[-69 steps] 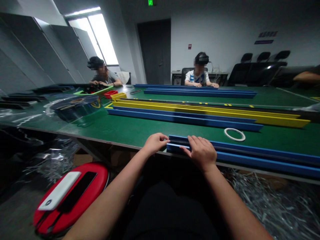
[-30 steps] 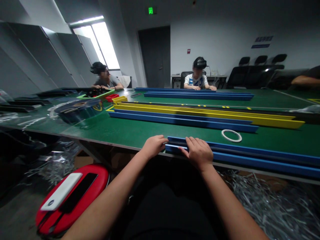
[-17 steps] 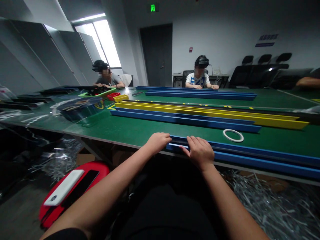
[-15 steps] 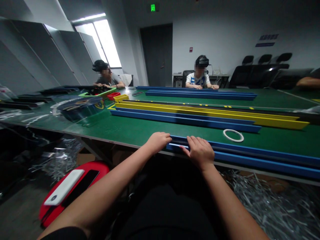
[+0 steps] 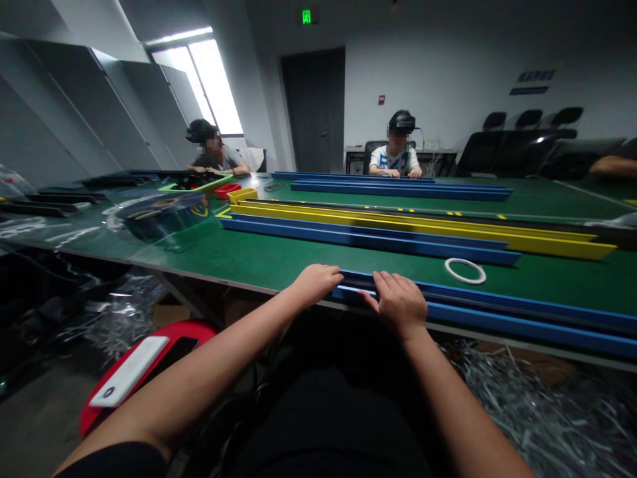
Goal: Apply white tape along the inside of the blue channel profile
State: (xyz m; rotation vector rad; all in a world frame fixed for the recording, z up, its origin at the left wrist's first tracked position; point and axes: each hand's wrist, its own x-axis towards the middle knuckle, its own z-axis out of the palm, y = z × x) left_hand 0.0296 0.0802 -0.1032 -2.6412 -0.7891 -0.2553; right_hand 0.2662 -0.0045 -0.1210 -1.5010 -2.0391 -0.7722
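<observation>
A long blue channel strip (image 5: 517, 325) lies along the table's near edge and runs off to the right. Its groove has a dark inside. My left hand (image 5: 318, 283) is closed over the strip's left end, with the fingertips on the far wall. A short way to the right, my right hand (image 5: 402, 302) grips the same strip, fingers over the far wall and thumb stretched along the near side. Between the hands a pale shine shows on the near wall. A white ring (image 5: 465, 271), perhaps a roll of tape, lies beyond the strip on the right.
Beyond lie another blue channel (image 5: 358, 238), a yellow channel (image 5: 423, 229) and more blue strips (image 5: 398, 189) on the green table (image 5: 199, 255). A film-wrapped coil (image 5: 166, 214) stands left. Two co-workers sit opposite. A red stool (image 5: 174, 332) holds a white device (image 5: 130, 370).
Both my hands keep their places on the blue channel strip. The view has shifted very slightly, and the hand of the co-worker opposite has drawn inward.
</observation>
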